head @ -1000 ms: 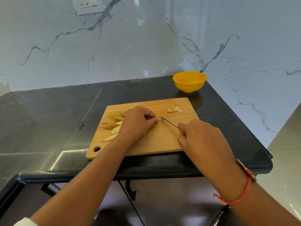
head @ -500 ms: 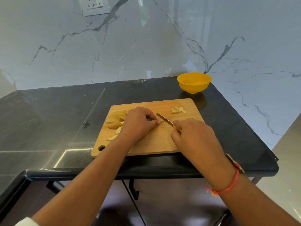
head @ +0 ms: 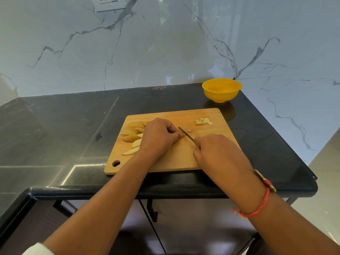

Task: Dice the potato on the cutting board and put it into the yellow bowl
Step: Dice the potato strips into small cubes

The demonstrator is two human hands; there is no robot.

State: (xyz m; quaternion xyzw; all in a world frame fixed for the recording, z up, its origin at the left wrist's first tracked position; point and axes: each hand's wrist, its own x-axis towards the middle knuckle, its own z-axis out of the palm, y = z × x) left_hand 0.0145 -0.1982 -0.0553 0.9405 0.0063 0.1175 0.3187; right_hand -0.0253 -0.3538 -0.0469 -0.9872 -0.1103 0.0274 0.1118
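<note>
On the middle of the cutting board (head: 176,159), the left hand (head: 158,137) curls over a potato strip (head: 182,134), pinning it; only its tip shows at the blade of the knife (head: 186,133), whose handle the right hand (head: 219,153) grips. Potato wedges (head: 131,135) lie on the board's left part beside that hand, and diced bits (head: 203,121) lie near its far right corner. A small cut piece (head: 189,130) beside the blade is new since a second ago. The yellow bowl (head: 221,90) stands beyond that corner, apart. The board's near edge sits close to the front edge of the countertop (head: 73,126).

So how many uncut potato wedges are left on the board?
7 potato wedges show, fanned at the left end of the cutting board beside the left hand, which may hide more.
</note>
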